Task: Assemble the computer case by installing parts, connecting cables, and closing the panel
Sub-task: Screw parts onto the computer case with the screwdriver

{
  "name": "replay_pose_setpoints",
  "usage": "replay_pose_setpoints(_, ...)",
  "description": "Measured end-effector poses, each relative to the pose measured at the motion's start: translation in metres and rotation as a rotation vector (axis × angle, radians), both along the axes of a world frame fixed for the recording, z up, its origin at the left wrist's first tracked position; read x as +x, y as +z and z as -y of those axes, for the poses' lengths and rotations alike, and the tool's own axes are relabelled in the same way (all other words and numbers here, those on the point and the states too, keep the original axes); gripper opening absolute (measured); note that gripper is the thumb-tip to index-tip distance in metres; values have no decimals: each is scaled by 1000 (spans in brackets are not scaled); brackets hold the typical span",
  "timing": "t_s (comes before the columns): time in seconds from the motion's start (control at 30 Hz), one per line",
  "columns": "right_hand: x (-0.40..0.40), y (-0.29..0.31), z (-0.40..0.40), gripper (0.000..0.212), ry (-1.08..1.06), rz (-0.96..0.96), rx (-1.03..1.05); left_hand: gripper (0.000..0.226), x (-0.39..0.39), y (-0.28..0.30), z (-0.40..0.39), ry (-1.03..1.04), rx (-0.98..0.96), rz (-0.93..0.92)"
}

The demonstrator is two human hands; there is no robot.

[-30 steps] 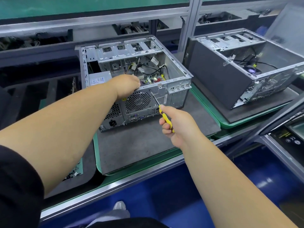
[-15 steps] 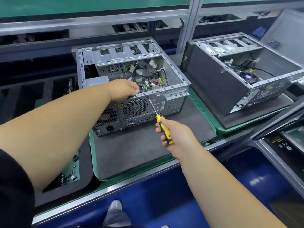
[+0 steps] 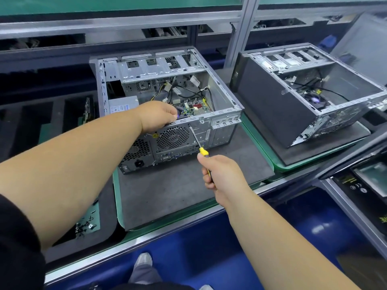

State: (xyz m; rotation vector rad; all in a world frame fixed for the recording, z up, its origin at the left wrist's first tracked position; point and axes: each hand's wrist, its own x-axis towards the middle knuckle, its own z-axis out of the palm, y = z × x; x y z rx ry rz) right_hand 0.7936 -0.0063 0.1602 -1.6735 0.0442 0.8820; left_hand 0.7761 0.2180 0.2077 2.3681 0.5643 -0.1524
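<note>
An open computer case [image 3: 167,105] lies on its side on a grey mat [image 3: 178,191], its rear panel facing the worker; inside sit a circuit board [image 3: 193,106], loose cables [image 3: 180,91] and a power supply [image 3: 123,104]. The left hand [image 3: 158,116] curls its fingers over the case's upper rear edge, gripping it. The right hand [image 3: 222,176], in front of the case, wraps its fingers round a yellow-handled screwdriver [image 3: 199,147] whose tip meets the rear panel beside the fan grille [image 3: 172,138], apparently at a screw. Since half a second ago the screwdriver tip has risen closer to the case's top rim. A second open case [image 3: 310,95] lies right of the first on its own mat. Left of the case, a recess holds small screws [image 3: 87,226]. A blue floor [image 3: 230,258] lies below the bench.
</note>
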Motion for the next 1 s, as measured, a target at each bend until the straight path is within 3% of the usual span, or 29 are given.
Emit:
replay_pose_setpoints(0.07, -2, 0, -1, 28, -4, 132, -78, 33, 0, 0, -1, 1, -8, 2)
replay_pose_setpoints(0.13, -4, 5, -6, 37, 9, 135, -106, 33, 1, 0, -2, 5, -15, 0)
replay_pose_setpoints(0.23, -4, 15, -11, 50, 18, -90, -74, 36, 2, 0, -4, 2, -18, -17)
replay_pose_setpoints(0.33, 4, 21, -3, 47, -20, -351, 143, 39, 4, 3, -6, -15, -8, -41)
replay_pose_setpoints(0.4, 7, 21, 2, 42, -40, -399, 205, 42, 4, 4, -7, -25, -4, -53)
replay_pose_setpoints(0.47, 7, 19, 1, 35, -65, -337, 188, 41, 4, 3, -7, -36, 13, -52)
replay_pose_setpoints(0.63, -1, 9, -3, 27, -39, 106, -51, 36, 4, 2, -6, -55, 62, -47)
replay_pose_setpoints(0.73, -3, 9, -6, 32, -43, 176, -94, 33, 4, 3, -5, -76, 79, -49)
replay_pose_setpoints(0.83, -2, 15, -13, 40, -30, -25, -86, 30, 3, 2, -6, -82, 88, -41)
replay_pose_setpoints(1.0, 7, 18, -1, 37, -56, -564, 302, 34, 2, 0, -8, -86, 101, -27)
